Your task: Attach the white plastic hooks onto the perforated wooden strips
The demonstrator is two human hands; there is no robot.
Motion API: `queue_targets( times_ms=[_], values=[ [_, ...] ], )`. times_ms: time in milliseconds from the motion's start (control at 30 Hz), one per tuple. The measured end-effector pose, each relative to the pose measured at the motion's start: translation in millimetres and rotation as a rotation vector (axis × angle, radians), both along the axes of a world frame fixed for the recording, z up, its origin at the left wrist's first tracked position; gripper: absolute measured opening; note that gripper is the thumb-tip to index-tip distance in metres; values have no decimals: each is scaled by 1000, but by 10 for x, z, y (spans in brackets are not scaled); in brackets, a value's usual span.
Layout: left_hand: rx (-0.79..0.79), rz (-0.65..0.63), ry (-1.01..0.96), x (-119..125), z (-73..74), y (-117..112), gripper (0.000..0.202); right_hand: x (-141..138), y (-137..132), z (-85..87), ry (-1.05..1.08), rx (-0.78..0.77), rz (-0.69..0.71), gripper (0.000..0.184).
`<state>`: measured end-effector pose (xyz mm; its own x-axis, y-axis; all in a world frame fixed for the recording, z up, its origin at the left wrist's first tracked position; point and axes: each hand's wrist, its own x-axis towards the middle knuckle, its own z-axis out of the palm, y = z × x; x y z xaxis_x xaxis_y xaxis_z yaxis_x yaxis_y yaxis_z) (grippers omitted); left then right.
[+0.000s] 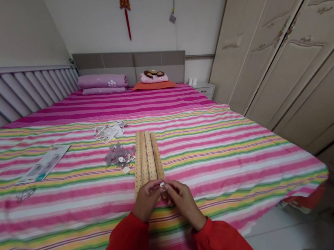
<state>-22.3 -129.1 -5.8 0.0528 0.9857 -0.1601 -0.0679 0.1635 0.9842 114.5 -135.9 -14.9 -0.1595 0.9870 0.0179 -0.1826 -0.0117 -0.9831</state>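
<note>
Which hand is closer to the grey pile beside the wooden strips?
Left. The left hand is nearer the viewer and slightly right of the grey pile; the right hand is farther right.

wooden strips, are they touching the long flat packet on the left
Apart: the head view shows a wide stretch of striped cloth between the wooden strips and the packet.

Flat striped cloth [235, 155] right of the fingers [172, 190] leaves room for a hand to pass. Directly ahead of the fingers, perforated wooden strips [150, 156] stand in the way; ahead and leftward, a grey heap [117, 152] obstructs, with white packaging [109, 132] beyond it.
</note>
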Motion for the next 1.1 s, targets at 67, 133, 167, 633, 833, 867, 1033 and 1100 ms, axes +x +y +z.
queue_targets(
  times_ms=[67, 133, 167, 633, 833, 867, 1033, 1100],
  values=[
    [-16, -6, -16, 16, 2, -16, 52, 16, 8, 46, -48, 26, -18, 34],
    [-31, -13, -38, 26, -1, -24, 54, 34, 23, 78, -81, 22, -29, 33],
    [-33, -19, -41, 26, -3, -25, 54, 43, 32, 87, -96, 16, -30, 34],
    [-85, -8, 0, -84, 123, 60, 71, 100, 29, 10, 137, -184, 30, 40],
    [21, 62, 25, -13, 88, 136, 59, 66, -52, -18, 210, -314, -15, 33],
    [48, 65, 37, -3, 70, 145, 56, 62, -56, -28, 243, -351, -29, 33],
    [191, 115, 195, -41, -41, 143, 39, 67, -35, -55, 384, -461, -80, 32],
    [289, 119, 352, -89, -97, 114, 32, 66, -21, -61, 410, -472, -91, 30]
  ],
)
